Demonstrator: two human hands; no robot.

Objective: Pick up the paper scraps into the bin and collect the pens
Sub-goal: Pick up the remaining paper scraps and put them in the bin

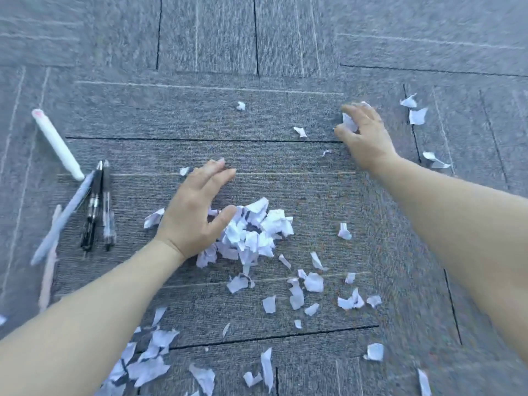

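Observation:
A heap of white paper scraps [253, 232] lies in the middle of the grey carpet. My left hand [197, 207] rests flat at the heap's left edge, fingers straight and spread. Farther right, my right hand [364, 132] pinches a single scrap [349, 122] between thumb and fingers. Loose scraps [313, 282] are scattered in front of the heap and along the near edge [148, 364]. Several pens lie at the left: a white one [57, 144], two black ones [95, 204], a light blue one [61, 221] and a pale pink one [49, 267]. No bin is in view.
More stray scraps lie at the far right [415, 110] and beside my right wrist [435, 161]. A small scrap [241, 105] sits alone farther out. Grey carpet tiles with dark seams [200, 138] cover the whole floor.

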